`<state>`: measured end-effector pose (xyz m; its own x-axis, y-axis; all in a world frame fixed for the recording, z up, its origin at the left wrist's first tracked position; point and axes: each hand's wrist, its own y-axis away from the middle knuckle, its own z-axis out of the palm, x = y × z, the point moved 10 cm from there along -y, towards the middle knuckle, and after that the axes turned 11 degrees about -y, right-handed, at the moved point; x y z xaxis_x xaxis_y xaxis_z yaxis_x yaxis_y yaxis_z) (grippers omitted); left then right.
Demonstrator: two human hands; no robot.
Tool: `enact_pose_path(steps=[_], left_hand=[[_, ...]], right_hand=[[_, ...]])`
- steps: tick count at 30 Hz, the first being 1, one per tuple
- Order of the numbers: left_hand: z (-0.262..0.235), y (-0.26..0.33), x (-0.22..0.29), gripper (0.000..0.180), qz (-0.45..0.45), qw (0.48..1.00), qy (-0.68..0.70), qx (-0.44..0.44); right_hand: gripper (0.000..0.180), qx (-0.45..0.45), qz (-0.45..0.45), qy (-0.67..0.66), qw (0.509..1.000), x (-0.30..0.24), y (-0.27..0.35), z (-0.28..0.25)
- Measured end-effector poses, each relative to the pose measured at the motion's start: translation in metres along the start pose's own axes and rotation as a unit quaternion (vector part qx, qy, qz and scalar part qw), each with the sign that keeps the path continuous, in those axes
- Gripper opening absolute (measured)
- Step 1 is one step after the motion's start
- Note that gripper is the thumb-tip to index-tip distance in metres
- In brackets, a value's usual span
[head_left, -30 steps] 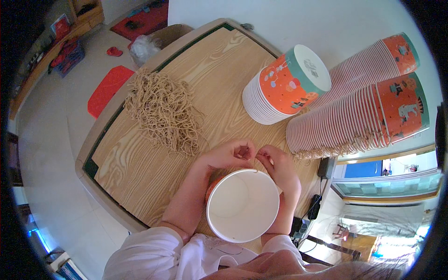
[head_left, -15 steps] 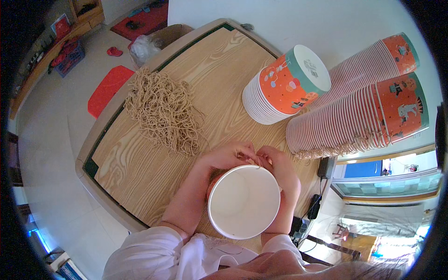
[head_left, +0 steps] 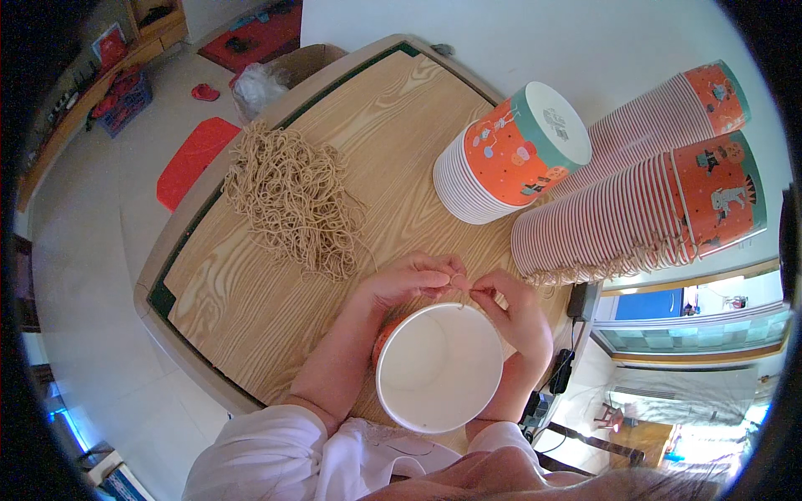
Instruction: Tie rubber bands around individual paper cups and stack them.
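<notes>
A paper bucket (head_left: 439,367), white inside with an orange outside, stands at the table's near edge, its mouth turned up toward me. Just beyond its far rim, my left hand (head_left: 413,280) pinches thin tan twine (head_left: 369,255), which runs back to a tangled heap (head_left: 292,200) on the left. Close beside it, my right hand (head_left: 511,311) has thumb and forefinger pressed together on the twine, near a short bit at the rim. The exact shape of the twine between my fingertips is too small to make out.
An upside-down stack of orange and green buckets (head_left: 510,154) stands at the far right of the wood-patterned table (head_left: 393,125). Two longer stacks lie beside it, the nearer one (head_left: 601,209) with twine along its lower side. Black power adapters (head_left: 564,367) and cables sit past the right edge.
My hands have drawn slightly apart, the right one moving right and rising off the rim. The bucket has shifted slightly toward me.
</notes>
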<state>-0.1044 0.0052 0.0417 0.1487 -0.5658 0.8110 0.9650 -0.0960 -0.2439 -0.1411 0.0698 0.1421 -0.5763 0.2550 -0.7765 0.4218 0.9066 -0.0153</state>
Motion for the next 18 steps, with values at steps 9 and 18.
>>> enact_pose_path(steps=[9,18], left_hand=[[-0.009,-0.003,-0.015,0.023,-0.079,0.991,-0.100,0.037],[-0.018,-0.006,-0.021,0.016,-0.064,0.989,-0.119,0.059]], right_hand=[[0.013,0.052,-0.001,0.006,0.999,-0.013,0.002,-0.006],[0.016,0.071,-0.021,0.043,0.996,-0.010,-0.001,-0.005]])
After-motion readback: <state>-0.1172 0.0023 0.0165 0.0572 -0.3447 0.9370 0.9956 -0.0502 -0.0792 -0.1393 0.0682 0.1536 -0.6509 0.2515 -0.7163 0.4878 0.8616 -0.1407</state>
